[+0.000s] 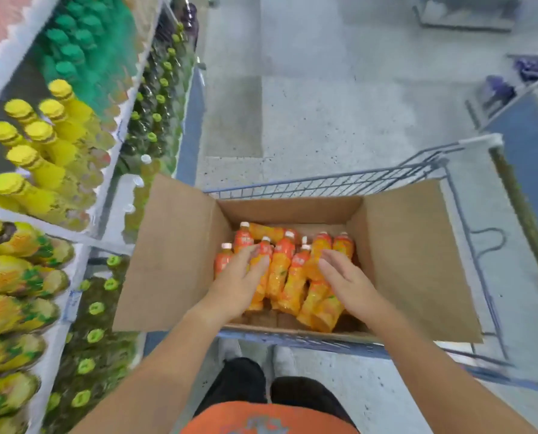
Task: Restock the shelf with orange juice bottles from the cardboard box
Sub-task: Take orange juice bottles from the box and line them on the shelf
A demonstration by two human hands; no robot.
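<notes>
1. I'm looking straight down into an open cardboard box (292, 211) sitting in a blue wire cart (339, 183), its flaps folded out to both sides.
2. The orange juice bottles (284, 267) lie on the box floor in a loose row, caps pointing toward the far wall; one more lies crosswise along that far wall.
3. My left hand (239, 283) is in the box near its left wall, fingers spread wide and flat over two bottles on that side, not closed around anything.
4. My right hand (346, 283) is toward the right wall, fingers loosely open, resting on the bottles there; I can't quite tell whether the thumb is hooked under one, since the hand covers it.
5. The bottles between the two hands are untouched.
6. The shelf (82, 170) runs along the cart's left side, its tiers carrying yellow-capped bottles (42, 158) and green-capped bottles (70, 48), all smeared by blur.
7. Grey speckled floor (308, 104) lies beyond the cart's far edge.
</notes>
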